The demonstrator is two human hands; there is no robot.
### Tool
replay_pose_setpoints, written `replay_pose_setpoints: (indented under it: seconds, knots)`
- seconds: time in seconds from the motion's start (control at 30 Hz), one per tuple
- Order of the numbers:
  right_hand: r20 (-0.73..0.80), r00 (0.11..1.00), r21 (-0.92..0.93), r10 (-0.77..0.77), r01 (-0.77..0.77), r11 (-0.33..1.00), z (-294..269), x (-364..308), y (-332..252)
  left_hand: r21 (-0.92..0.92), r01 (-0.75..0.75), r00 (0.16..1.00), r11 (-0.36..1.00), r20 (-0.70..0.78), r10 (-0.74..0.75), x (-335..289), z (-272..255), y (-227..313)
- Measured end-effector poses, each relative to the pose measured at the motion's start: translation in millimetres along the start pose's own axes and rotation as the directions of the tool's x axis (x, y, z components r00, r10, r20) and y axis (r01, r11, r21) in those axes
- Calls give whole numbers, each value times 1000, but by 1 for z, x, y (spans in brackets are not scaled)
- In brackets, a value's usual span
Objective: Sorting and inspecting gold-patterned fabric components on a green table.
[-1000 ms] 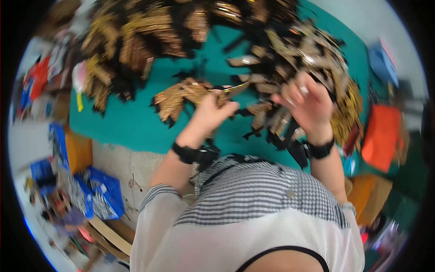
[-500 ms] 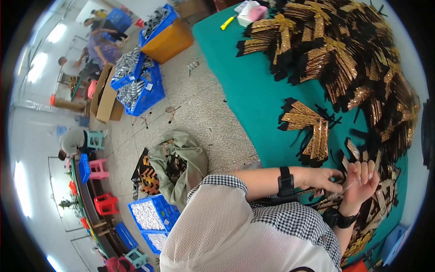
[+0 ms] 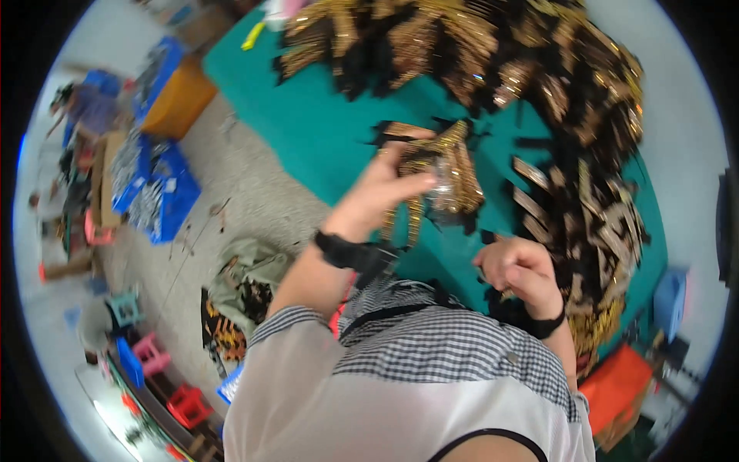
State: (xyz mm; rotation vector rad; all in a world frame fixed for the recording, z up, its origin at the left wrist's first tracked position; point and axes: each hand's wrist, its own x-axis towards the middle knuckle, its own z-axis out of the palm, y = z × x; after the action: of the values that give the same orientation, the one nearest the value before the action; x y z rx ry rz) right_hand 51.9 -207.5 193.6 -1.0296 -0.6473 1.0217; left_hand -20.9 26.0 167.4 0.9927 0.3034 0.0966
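Observation:
My left hand (image 3: 385, 185) is closed on a bundle of gold sequined strips (image 3: 462, 165) with black ends, thumb on top and fingers around its left part. A shiny clear patch, perhaps plastic film (image 3: 444, 185), shows on the bundle beside my thumb. Whether the bundle rests on the cloth or is lifted I cannot tell. My right hand (image 3: 523, 269) is curled, lower and to the right of the bundle, by the table's near side. Anything inside its fingers is hidden. Loose gold and black strips (image 3: 593, 215) lie in a heap just beyond it.
A green cloth (image 3: 254, 100) covers the table. Large piles of sequined bundles (image 3: 439, 38) line its far side. A yellow-green cutter (image 3: 252, 36) lies at the far left corner. On the floor stand an open sack (image 3: 246, 269) and blue crates (image 3: 177, 204); people work farther left.
The view has turned and shifted. My left hand has left my right hand's side and taken hold of the sequined bundle. My right hand's raised fingers have curled in.

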Motion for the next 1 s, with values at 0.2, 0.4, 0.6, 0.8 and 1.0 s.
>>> replay_pose_setpoints:
  seconds: [0.2,0.4,0.6,0.8,1.0]
  knots:
    - [-329,944,205,-31,103,973,-26,-45,10,372,170,942,913,209,-261,32,-20,9]
    - [-585,809,259,-58,255,932,-43,-98,19,579,134,931,804,204,-302,82,-35,11]
    - [-745,663,218,72,141,966,-42,-119,30,847,-132,961,515,238,-144,118,-66,27]
    - [-775,621,120,117,-36,992,-37,-107,35,666,-15,996,745,-58,72,136,-82,30]
    - [-746,665,-80,18,-117,990,-36,-88,25,530,-176,984,829,90,151,111,-38,50]
